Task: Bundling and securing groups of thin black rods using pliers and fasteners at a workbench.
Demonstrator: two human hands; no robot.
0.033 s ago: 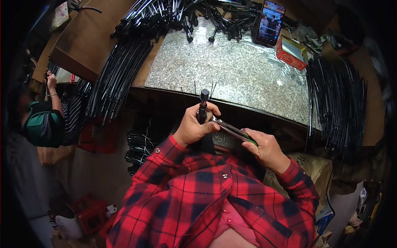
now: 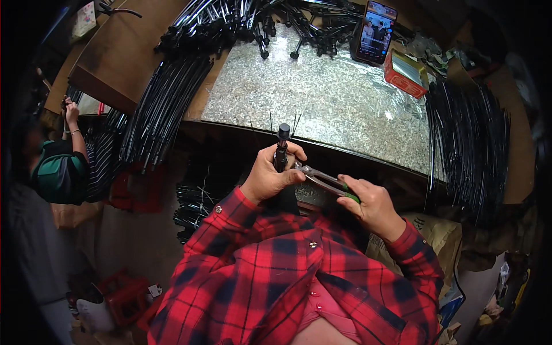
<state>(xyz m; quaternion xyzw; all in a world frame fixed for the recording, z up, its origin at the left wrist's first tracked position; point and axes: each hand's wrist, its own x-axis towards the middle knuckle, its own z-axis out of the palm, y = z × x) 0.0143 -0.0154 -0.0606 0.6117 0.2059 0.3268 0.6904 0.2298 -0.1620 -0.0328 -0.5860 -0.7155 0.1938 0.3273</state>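
My left hand (image 2: 270,175) is closed around a black shaft (image 2: 280,155) with a round dark cap on its upper end; it looks like part of an umbrella frame. Several thin dark rods (image 2: 296,125) stick up beyond it, near the table edge. A pair of pliers (image 2: 323,179) with metal arms and green grips is in my right hand (image 2: 368,202), its fingers wrapped round the handles. The pliers' jaws meet the shaft beside my left thumb, where the fingers partly hide them. Both hands are in front of the table's near edge.
Ahead is a speckled tabletop (image 2: 310,86), with black capped rods (image 2: 230,23) piled at its back. Bundles of black rods (image 2: 167,109) hang left, more rods (image 2: 468,144) right. A phone (image 2: 376,31) stands behind a red box (image 2: 405,75). Another person (image 2: 60,167) works far left.
The pliers' handles have spread slightly apart, and my right hand's fingers have loosened a little with them. My left hand and the shaft have barely moved.
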